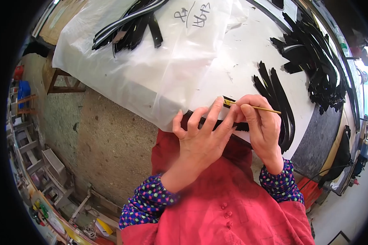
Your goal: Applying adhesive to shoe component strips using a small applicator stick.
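Observation:
At the table's near edge, my left hand [202, 136] has its fingers spread, the tips resting on or beside a black strip [242, 127] that lies along the edge. My right hand [262, 128] pinches a thin tan stick [265, 109] between thumb and fingers. The stick slants left, and its front end meets a small yellow patch [228, 102] on black material by my left fingertips. Whether the stick ends in a brush is too small to tell. My fingers hide much of the strip. Several loose black strips [279, 98] fan out just right of my right hand.
A large pile of black strips [315, 57] lies at the far right of the white table [216, 81]. Another black and grey bundle [139, 28] rests on a translucent plastic sheet [151, 77] at the far left. A wooden stool [63, 81] stands left of the table.

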`<control>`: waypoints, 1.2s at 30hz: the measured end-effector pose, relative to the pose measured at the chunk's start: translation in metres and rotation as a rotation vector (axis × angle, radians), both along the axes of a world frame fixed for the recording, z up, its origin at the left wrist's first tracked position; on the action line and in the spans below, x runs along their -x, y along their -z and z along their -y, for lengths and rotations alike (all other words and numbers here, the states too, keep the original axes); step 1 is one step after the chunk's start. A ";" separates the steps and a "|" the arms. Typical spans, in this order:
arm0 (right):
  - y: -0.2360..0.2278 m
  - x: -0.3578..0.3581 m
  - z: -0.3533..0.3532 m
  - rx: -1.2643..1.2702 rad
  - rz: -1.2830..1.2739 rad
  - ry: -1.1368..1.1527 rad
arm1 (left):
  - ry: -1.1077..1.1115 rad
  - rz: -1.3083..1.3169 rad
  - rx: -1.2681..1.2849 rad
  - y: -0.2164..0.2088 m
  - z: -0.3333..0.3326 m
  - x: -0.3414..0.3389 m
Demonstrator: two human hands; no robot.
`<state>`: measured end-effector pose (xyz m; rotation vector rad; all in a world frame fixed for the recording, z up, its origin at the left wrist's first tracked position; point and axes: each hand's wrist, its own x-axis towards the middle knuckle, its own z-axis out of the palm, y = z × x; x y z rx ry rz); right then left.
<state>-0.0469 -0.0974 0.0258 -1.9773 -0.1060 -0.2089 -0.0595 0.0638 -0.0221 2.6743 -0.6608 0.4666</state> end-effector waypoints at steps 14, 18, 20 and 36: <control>0.006 -0.007 0.003 0.125 0.084 -0.073 | -0.009 -0.015 0.022 0.002 0.000 0.001; 0.006 -0.007 -0.001 0.086 0.060 -0.026 | -0.015 -0.015 0.003 0.001 0.002 0.001; 0.008 -0.007 -0.001 0.098 0.097 -0.032 | -0.012 -0.016 0.005 0.000 0.002 0.001; 0.011 0.003 0.022 0.518 0.288 0.055 | 0.094 -0.118 0.011 -0.031 -0.003 -0.020</control>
